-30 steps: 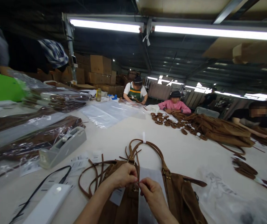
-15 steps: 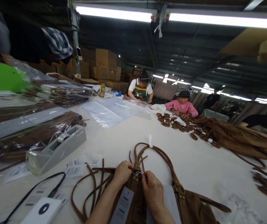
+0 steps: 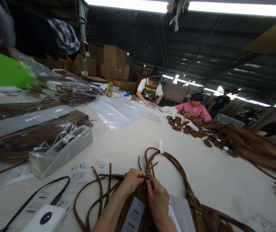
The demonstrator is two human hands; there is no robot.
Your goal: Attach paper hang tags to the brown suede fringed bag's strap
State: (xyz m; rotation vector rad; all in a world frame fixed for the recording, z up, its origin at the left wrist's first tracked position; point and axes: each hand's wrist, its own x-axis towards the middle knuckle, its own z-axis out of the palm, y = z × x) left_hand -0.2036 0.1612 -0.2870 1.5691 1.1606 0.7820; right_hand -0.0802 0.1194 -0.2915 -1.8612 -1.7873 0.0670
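A brown bag (image 3: 202, 219) lies in front of me, its looped handles (image 3: 176, 161) standing up and bound by a white band (image 3: 161, 146). At the base of one handle my left hand (image 3: 133, 181) is closed in a pinch. Just to its right, my right hand (image 3: 157, 197) pinches at the same spot. A thin white string is between the fingertips, now almost wholly hidden. Below the hands hangs a grey printed tag (image 3: 134, 215). A pale plastic-like sheet (image 3: 181, 211) lies against the bag right of my right hand. Long brown straps (image 3: 96, 196) curl out at the left.
Left are a grey tape dispenser (image 3: 63, 149), plastic-wrapped brown goods (image 3: 32, 132), printed slips (image 3: 78, 175) and a white device (image 3: 45, 219) with a black strap. Clear bags (image 3: 121, 111) lie ahead. Two co-workers (image 3: 150, 90) sit across; brown pieces (image 3: 246, 138) are piled right.
My fingertips have come closer together and now cover the white string that showed between them. The view has tilted down and shifted slightly left, so most things appear farther right.
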